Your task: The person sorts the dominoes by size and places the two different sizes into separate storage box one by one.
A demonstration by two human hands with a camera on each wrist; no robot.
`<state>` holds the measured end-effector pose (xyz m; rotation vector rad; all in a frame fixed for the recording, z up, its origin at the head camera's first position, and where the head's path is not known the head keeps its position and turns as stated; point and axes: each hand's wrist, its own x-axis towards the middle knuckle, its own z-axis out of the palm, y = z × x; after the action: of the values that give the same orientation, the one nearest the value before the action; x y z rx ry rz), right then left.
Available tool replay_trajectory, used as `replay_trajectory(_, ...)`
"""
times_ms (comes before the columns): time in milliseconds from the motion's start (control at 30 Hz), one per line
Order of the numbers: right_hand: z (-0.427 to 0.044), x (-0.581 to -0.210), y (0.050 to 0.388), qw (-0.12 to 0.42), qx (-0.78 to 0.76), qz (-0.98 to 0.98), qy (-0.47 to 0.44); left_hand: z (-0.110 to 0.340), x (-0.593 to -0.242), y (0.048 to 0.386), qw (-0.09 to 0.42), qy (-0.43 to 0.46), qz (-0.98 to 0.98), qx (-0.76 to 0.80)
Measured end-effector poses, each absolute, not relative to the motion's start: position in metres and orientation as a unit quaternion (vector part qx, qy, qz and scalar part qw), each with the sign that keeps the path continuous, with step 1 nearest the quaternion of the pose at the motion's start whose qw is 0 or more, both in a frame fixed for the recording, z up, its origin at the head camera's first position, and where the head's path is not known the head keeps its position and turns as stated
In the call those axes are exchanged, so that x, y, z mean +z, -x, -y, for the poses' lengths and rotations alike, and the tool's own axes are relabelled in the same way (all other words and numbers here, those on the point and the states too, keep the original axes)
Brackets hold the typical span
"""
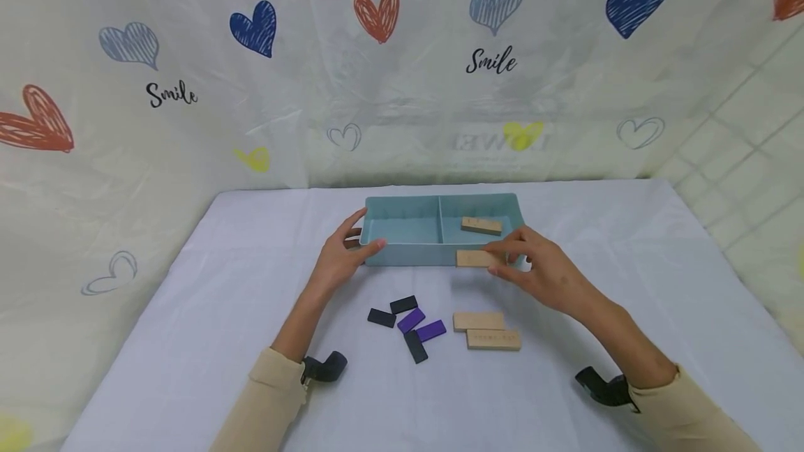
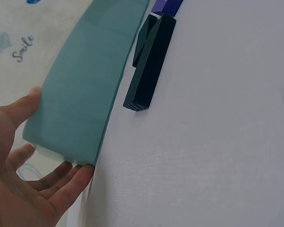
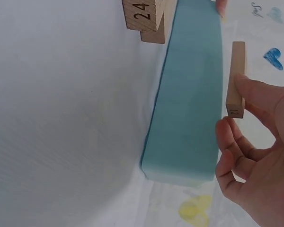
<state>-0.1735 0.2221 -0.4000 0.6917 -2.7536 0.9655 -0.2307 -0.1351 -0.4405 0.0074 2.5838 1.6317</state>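
Pinching a wooden block (image 1: 474, 258) between thumb and fingertips of the right hand (image 1: 546, 270), holding it level, lengthwise beside the near wall of the pale blue tray (image 1: 402, 254), close to the rim. Gripping the tray's left end with the left hand (image 1: 339, 257), thumb at the near rim, other fingers around the side. Showing another wooden block (image 1: 481, 226) lying in the tray's right compartment. Lying on the white-covered table (image 1: 377, 410), nearer than the tray: two more wooden blocks (image 1: 493, 340), side by side and touching, one reading "24" on its end in the right wrist view. Clustered just left of those: three black blocks (image 1: 415, 347) and two purple blocks (image 1: 430, 330). Hanging behind the table: a pale backdrop (image 1: 421, 75) printed with hearts and "Smile".
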Motion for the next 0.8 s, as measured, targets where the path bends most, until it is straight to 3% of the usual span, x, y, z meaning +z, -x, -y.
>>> replay_trajectory(467,-0.223,-0.406,0.181,0.167,0.306,0.908,-0.232,0.133,-0.439,0.229,0.046,-0.006,-0.843,0.537)
replay_trajectory(800,-0.223,-0.409,0.189,0.18,0.321,0.907,-0.205,0.135,-0.44,0.23,0.042,-0.006,-0.842,0.538)
